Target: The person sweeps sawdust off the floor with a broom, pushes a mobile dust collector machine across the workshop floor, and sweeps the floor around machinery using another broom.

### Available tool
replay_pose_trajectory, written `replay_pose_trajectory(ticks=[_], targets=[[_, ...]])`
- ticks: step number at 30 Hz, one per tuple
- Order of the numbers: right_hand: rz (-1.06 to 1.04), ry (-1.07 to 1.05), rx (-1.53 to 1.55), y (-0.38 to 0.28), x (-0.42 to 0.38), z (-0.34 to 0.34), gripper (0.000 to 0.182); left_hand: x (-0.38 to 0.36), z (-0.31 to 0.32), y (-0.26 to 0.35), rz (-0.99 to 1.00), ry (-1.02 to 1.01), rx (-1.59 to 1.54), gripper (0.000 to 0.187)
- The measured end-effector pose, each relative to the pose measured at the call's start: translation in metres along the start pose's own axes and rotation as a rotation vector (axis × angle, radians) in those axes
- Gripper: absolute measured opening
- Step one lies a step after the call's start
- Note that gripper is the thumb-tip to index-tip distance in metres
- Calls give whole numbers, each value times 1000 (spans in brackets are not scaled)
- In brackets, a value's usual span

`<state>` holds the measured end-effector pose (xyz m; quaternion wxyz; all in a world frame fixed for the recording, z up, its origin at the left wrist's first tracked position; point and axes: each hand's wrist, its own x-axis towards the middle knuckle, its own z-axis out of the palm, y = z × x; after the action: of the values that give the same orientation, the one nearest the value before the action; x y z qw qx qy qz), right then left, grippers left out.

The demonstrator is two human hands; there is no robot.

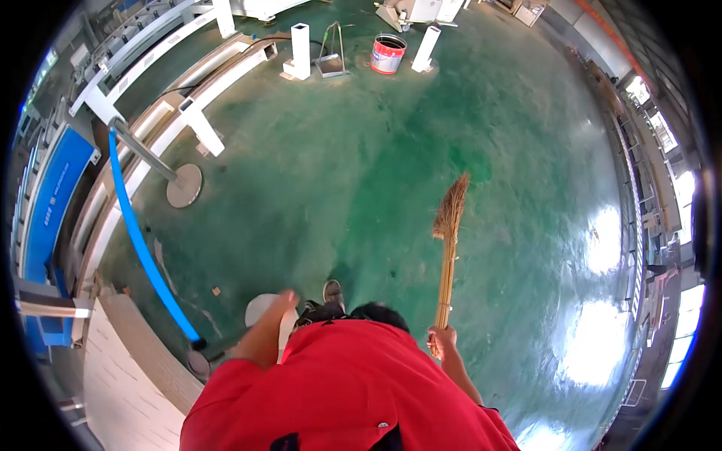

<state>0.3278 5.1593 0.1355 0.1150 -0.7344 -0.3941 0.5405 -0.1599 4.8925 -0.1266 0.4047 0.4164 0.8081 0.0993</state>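
Note:
A straw broom (448, 255) points away from me over the green floor, its bristles at the far end. My right hand (442, 340) is closed around the near end of its handle. My left hand (286, 302) hangs low in front of my body on the left; its fingers are smeared and small, so I cannot make out whether they hold anything. Close by that hand a pale round disc (258, 307) shows, partly covered by my arm. One shoe (333, 292) shows ahead of my red shirt.
A blue belt (143, 240) stretches between posts on my left, one with a round base (184, 186). White machine frames (199, 124) stand beyond. Ahead are a dustpan (330, 65), a red-and-white bucket (387, 54) and white posts (426, 49). Stacked boards (128, 361) lie at lower left.

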Motion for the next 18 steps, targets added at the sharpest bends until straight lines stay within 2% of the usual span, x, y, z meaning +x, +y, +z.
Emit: replay_pose_trajectory(ticks=[1, 2, 3, 4, 6, 8, 9, 11, 12, 14, 15, 16, 17, 18], targets=[[43, 1, -4, -17, 18, 18, 15, 20, -123, 101, -89, 118, -74, 39], [87, 2, -8, -34, 34, 35, 15, 54, -211, 168, -15, 262, -162, 37], [-12, 60, -265, -44, 54, 52, 23, 90, -277, 214, 23, 313, -286, 35], [-45, 47, -391, -51, 85, 65, 28, 138, -343, 243, 56, 222, -225, 33], [-117, 33, -657, -32, 178, 73, 38, 225, -421, 288, 363, 469, -640, 30], [-106, 34, -620, -56, 230, 98, 47, 260, -490, 340, 333, 519, -834, 24], [-130, 20, -531, -41, 280, 102, 45, 279, -517, 361, 313, 544, -936, 21], [-189, -1, -610, -112, 331, 116, 45, 355, -518, 323, 248, 507, -803, 23], [-223, -9, -649, -153, 364, 123, 44, 404, -495, 274, 196, 349, -624, 24], [-284, -23, -707, -239, 427, 159, 44, 425, -453, 235, -42, 418, -214, 31], [-307, -29, -737, -279, 451, 176, 43, 443, -402, 171, -118, 307, -80, 35], [-232, -12, -714, -381, 429, 194, 37, 447, -391, 143, -104, -345, 327, 29], [-157, 6, -691, -488, 403, 214, 30, 442, -377, 144, -307, -713, 340, 31], [-39, -65, -400, -551, 410, 223, 23, 410, -385, 179, -617, -410, -29, 36]])
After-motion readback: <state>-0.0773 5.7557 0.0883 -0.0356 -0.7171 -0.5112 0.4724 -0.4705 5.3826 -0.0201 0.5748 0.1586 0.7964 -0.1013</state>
